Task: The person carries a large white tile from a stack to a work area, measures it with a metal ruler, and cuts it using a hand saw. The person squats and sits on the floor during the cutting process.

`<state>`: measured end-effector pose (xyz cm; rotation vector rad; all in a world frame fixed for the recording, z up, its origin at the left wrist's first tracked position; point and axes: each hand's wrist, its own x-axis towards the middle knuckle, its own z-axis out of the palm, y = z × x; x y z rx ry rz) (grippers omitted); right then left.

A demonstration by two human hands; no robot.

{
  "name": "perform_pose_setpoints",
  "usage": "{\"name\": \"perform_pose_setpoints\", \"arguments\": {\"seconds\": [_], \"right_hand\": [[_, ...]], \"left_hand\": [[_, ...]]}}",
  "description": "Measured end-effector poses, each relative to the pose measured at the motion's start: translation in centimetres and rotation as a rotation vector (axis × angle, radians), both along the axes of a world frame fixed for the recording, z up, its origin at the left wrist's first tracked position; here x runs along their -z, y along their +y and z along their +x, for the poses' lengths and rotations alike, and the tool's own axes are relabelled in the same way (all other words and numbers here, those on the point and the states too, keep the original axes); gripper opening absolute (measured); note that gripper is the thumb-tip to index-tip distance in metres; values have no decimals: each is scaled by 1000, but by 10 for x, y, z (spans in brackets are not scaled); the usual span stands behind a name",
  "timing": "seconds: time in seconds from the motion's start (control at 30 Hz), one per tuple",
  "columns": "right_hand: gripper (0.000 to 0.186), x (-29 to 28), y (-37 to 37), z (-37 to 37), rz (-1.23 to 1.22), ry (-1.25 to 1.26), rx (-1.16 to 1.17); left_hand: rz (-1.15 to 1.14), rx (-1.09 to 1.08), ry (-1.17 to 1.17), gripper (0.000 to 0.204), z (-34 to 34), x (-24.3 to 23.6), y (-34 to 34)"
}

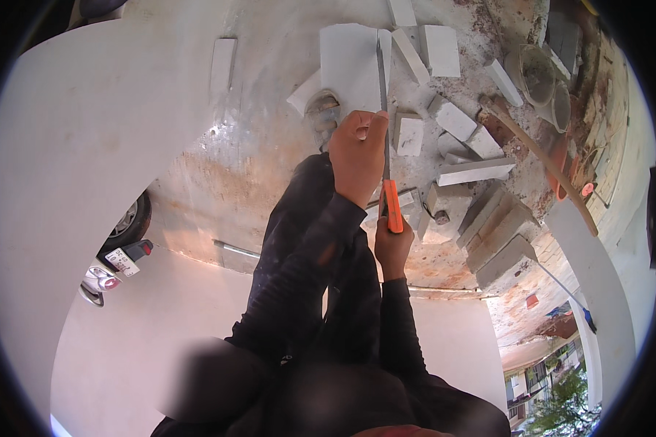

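A hand saw point(383, 84) with a long, narrow grey blade and an orange handle points away from me. My right hand point(396, 246) is closed around that handle, low in front of my body. Farther up, my left hand point(358, 156) is closed with its fingers curled, and its fingertips pinch the blade at about mid-length. Beyond my hands, the far part of the blade lies over a white block point(348, 58), near its right side. Whether the teeth have cut into it I cannot tell. A foot point(322, 113) is beside the block's near left corner.
Several cut white pieces point(410, 136) lie to the right, with a stack of larger blocks point(499, 233) nearer me. A long wooden handle point(543, 156) slants past buckets point(536, 76) at the far right. A vehicle wheel point(129, 222) shows at left beyond a white wall.
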<state>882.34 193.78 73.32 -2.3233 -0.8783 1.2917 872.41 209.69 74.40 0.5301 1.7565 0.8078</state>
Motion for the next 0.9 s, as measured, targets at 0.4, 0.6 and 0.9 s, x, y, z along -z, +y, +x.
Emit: {"name": "perform_pose_setpoints", "arguments": {"seconds": [0.4,0.6,0.9], "right_hand": [[16,38,18,13,-22,-79,-127],[21,117,132,46,-23,-291,-122],[19,54,47,14,-7,-95,-205]], "left_hand": [[-26,21,16,30,6,1,-18],[-13,36,-117,31,34,-1,-8],[16,-38,10,31,0,4,-1]]}}
